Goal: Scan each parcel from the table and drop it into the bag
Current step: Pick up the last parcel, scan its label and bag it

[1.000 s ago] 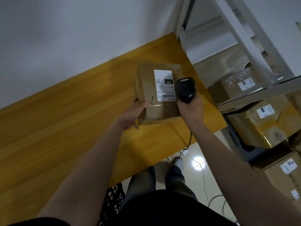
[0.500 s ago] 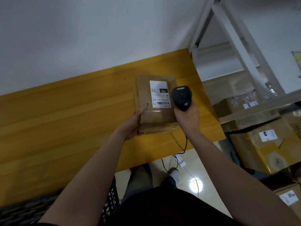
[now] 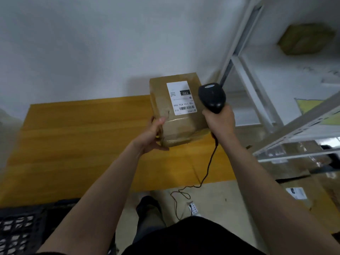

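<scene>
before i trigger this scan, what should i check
1. Left hand grips the parcel: ok.
2. Label faces up, barcode uncovered: ok.
3. Right hand holds the scanner: ok.
4. Scanner aimed at the barcode: cannot tell; its head sits beside the label.
5. Cable hangs free: ok.
6. Bag ready for the drop: cannot tell; no bag in view.
</scene>
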